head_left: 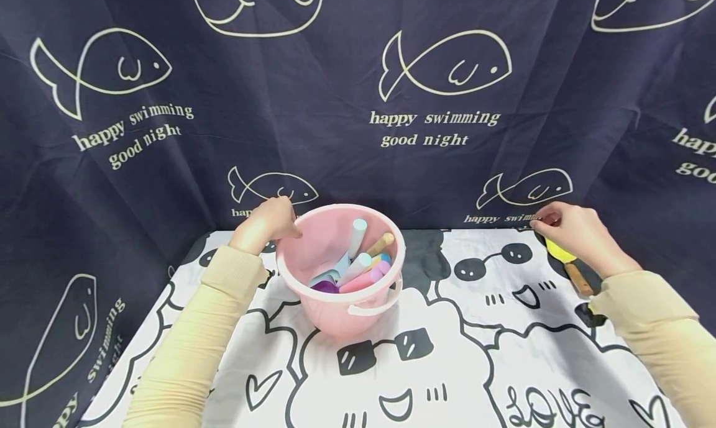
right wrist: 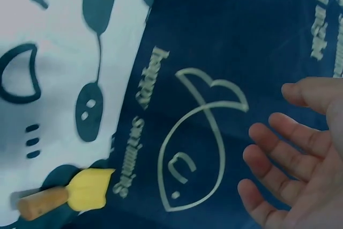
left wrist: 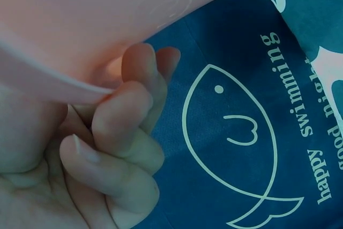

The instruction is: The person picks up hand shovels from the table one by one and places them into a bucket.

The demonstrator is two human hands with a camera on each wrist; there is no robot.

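My left hand (head_left: 265,223) grips the rim of a pink bucket (head_left: 341,313) at its left side. In the left wrist view the bucket's pink wall (left wrist: 80,30) fills the upper left, with curled fingers (left wrist: 120,111) at its edge. Several colourful handled items lie inside, among them a pale blue handle (head_left: 358,236), a wooden one (head_left: 383,244) and a pink one (head_left: 360,281). My right hand (head_left: 584,235) holds nothing, its fingers loosely bent. Near it lies a small tool with a yellow scalloped head (right wrist: 90,190) and a wooden handle (right wrist: 43,203).
A white cloth with black cartoon prints (head_left: 447,353) covers the table. Dark blue curtains (head_left: 335,92) with fish prints hang behind and at both sides, close to the table's back edge. The bucket's white carrying handle (head_left: 377,307) hangs down at its front right.
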